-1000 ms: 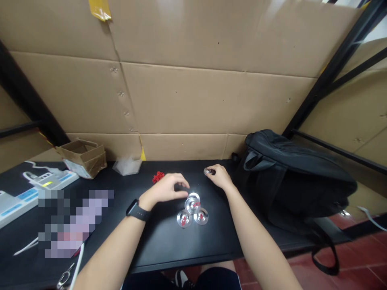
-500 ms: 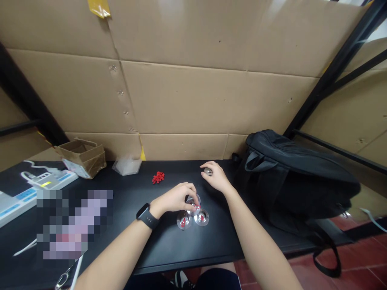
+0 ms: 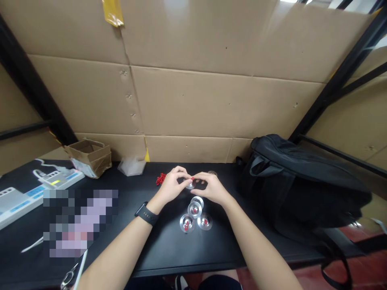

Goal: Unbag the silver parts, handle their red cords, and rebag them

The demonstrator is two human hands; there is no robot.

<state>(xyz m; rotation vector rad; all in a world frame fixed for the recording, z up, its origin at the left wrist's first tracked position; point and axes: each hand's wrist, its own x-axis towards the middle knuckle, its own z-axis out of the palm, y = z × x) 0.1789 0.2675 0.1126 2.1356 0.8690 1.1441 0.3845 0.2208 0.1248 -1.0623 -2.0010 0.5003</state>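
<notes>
A small metal finger cymbal (image 3: 190,185) with a bit of red cord at its top is held between my two hands above the black tabletop. My left hand (image 3: 174,183) grips it from the left with thumb and fingers. From the other side my right hand (image 3: 211,187) pinches at the red cord, its fingers partly covering it. Nearer me lies a cluster of shiny cymbals: an overlapping one (image 3: 194,210) in the middle, one at left (image 3: 187,223) and one at right (image 3: 205,222), all with red cord at their domes. Red cords (image 3: 161,179) lie in a bunch beside my left hand.
Behind my right hand another round metal piece (image 3: 212,173) shows in part. A black backpack (image 3: 302,181) stands at right. On the left are a power strip (image 3: 45,195), an open cardboard box (image 3: 90,157) and a clear plastic bag (image 3: 132,166). Cardboard (image 3: 187,100) walls the back.
My left hand has moved up from the cluster holding a cymbal. My right hand has left the round metal piece at the back and come in to meet it. The view has shifted slightly.
</notes>
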